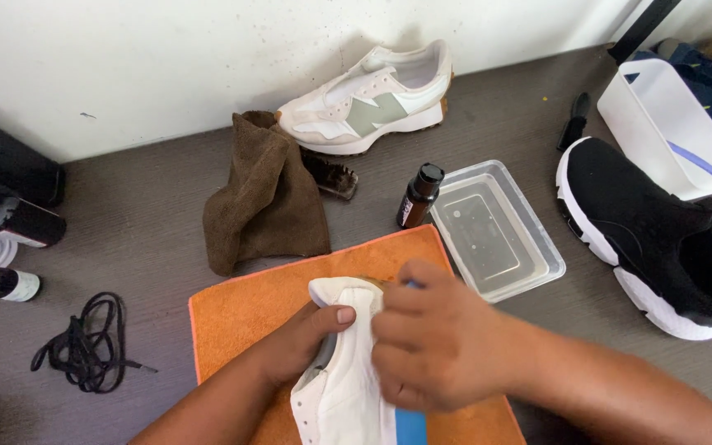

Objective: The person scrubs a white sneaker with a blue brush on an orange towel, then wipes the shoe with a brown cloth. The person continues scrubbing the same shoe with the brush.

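Note:
A white sneaker (341, 387) lies on an orange towel (245, 309) at the bottom centre. My left hand (302, 342) grips the shoe's left side, thumb over its heel end. My right hand (430, 346) is closed over the shoe's upper, holding something with a blue part (410, 427) against it; a brush edge shows near the fingertips, but most of it is hidden under the hand.
A second white sneaker (372, 99) leans at the wall, with a brown cloth (267, 194) and dark brush (333, 177) nearby. A small brown bottle (419, 196), clear tub of water (496, 231), black sneaker (653, 231), white bin (669, 124), black laces (84, 346) and bottles (2, 222) surround the towel.

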